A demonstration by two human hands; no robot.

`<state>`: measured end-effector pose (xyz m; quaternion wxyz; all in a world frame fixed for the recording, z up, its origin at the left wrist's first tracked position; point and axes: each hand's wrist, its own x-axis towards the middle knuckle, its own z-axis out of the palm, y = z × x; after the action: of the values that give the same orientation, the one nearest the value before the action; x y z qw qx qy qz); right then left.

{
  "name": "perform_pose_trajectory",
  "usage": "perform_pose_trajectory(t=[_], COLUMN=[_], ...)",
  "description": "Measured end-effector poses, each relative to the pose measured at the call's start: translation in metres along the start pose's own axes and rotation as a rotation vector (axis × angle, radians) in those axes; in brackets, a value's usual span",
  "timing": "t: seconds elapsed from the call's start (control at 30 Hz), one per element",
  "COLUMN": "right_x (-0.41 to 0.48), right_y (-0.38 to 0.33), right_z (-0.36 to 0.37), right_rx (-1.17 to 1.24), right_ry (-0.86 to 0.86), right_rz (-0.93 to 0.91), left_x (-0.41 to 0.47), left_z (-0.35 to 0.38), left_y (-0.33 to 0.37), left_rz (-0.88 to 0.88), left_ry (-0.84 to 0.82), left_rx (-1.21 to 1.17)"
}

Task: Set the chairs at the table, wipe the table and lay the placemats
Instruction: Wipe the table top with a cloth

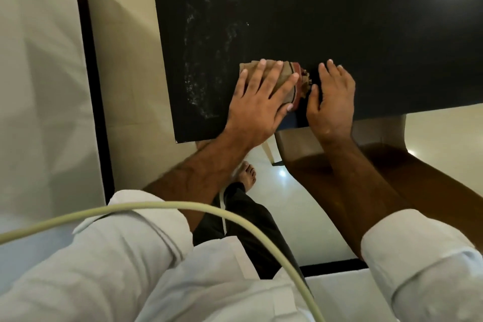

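A folded beige cloth (288, 78) with a red band and fringed end lies on the black table (366, 34) near its front edge. My left hand (258, 102) presses flat on the cloth with fingers spread. Just to the right of the cloth, my right hand (330, 99) rests on the tabletop, fingers apart, its thumb beside the fringe. Streaks of white smears (206, 42) run down the table's left part. A brown wooden chair (379, 165) stands under the table's front edge, below my right forearm.
A cream wall (39, 73) with a dark vertical strip (91, 86) stands to the left. Glossy pale floor (292, 198) shows below the table, with my bare foot (247, 174) on it. A pale cable (235, 219) crosses my white sleeves.
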<state>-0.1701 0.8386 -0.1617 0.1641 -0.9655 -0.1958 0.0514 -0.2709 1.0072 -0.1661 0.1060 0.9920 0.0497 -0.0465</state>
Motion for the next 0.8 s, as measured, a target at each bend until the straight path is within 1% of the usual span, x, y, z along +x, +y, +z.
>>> perform_pose_trajectory(t=[0.07, 0.2, 0.3, 0.37, 0.43, 0.5, 0.57, 0.6, 0.7, 0.73, 0.8], right_x=[-0.004, -0.008, -0.003, -0.004, -0.007, -0.01, -0.01, -0.01, -0.013, -0.014, -0.013], right_y=[0.001, 0.002, 0.002, 0.005, 0.01, 0.013, 0.011, 0.011, 0.01, 0.01, 0.008], right_z=[0.005, 0.011, 0.015, 0.019, 0.023, 0.024, 0.024, 0.024, 0.026, 0.026, 0.027], right_rx=[-0.048, -0.088, -0.096, -0.087, -0.077, -0.076, -0.082, -0.087, -0.085, -0.079, -0.076], right_ry=[-0.008, 0.013, 0.044, 0.063, 0.079, 0.085, 0.077, 0.083, 0.1, 0.1, 0.094], right_rz=[0.009, -0.016, -0.016, -0.018, -0.031, -0.04, -0.034, -0.031, -0.029, -0.027, -0.022], left_x=[-0.015, -0.06, -0.041, -0.01, 0.005, -0.01, -0.046, -0.068, -0.12, -0.125, -0.108], left_z=[0.002, 0.008, 0.004, 0.0, 0.003, 0.008, 0.012, 0.012, 0.006, 0.002, -0.005], left_y=[-0.008, -0.032, -0.024, -0.001, 0.021, 0.025, 0.009, -0.004, -0.052, -0.067, -0.089], left_rz=[-0.031, -0.231, -0.336, -0.308, -0.203, -0.114, -0.104, -0.143, -0.336, -0.399, -0.504], left_ry=[0.01, -0.014, 0.017, 0.026, -0.023, -0.048, -0.059, -0.063, -0.086, -0.087, -0.056], left_rx=[-0.007, 0.014, 0.012, -0.003, -0.019, -0.024, -0.023, -0.024, 0.012, 0.017, -0.013])
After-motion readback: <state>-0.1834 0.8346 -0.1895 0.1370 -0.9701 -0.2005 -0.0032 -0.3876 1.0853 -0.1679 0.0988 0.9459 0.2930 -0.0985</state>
